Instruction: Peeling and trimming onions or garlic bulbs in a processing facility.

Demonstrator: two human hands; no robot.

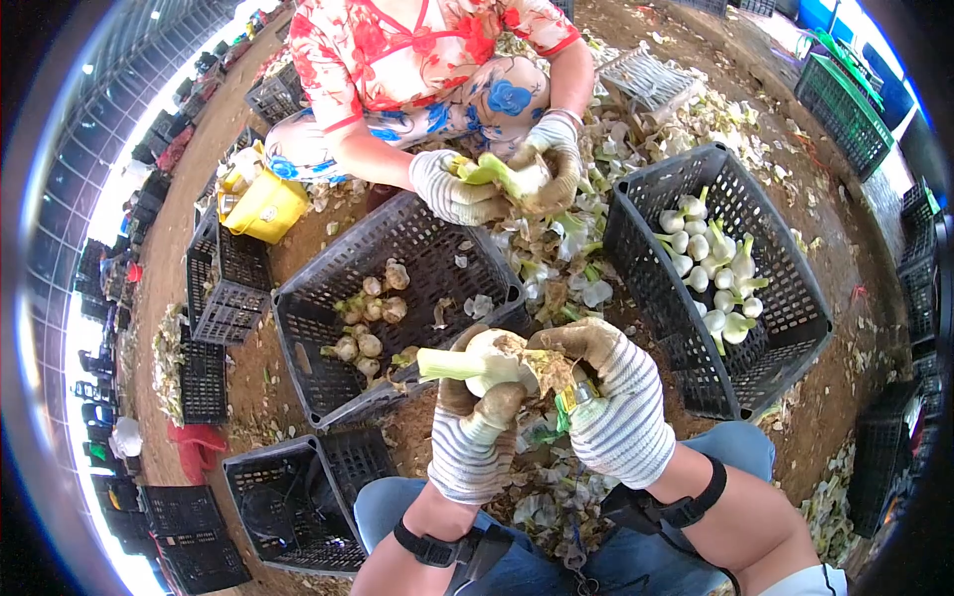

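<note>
My left hand (473, 439), in a striped knit glove with stained fingertips, grips a fresh garlic bulb (499, 363). The bulb's pale green stem stub points left, and much of its white surface shows. My right hand (622, 410), gloved alike, pinches brown, ragged garlic skin (550, 370) at the bulb's right side. A small metal piece (583, 392) with yellow and green parts sits against the right hand's fingers; its exact kind is unclear. Behind my left hand, a black plastic crate (395, 223) holds several unpeeled garlic bulbs (369, 346).
Across from me a seated person's gloved hands (496, 179) hold another garlic bulb. A black crate (790, 298) at right contains several peeled bulbs (719, 276). Peelings (589, 287) litter the ground between the crates. A yellow bucket (268, 208) and a crate (279, 514) stand at left.
</note>
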